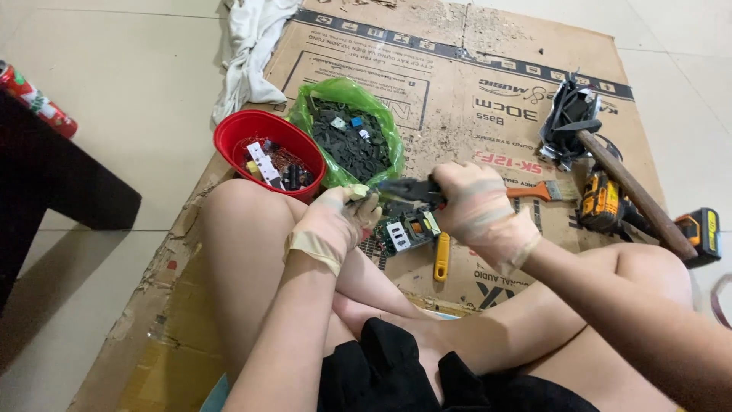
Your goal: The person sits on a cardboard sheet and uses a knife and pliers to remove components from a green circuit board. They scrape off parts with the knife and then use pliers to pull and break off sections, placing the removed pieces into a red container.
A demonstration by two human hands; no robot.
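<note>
Pliers (408, 191) in right hand (480, 214), left hand (335, 221) perhaps pinching a component.

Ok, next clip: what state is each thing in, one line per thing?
Left hand: gloved, pinching a small pale piece.
Right hand: gloved, closed on dark pliers.
Green circuit board: on the cardboard sheet, under the hands.
Red plastic bowl: upright, holds mixed small parts.
Green plastic bag: open, full of dark chips.
Wooden-handled hammer: lying flat.
</note>
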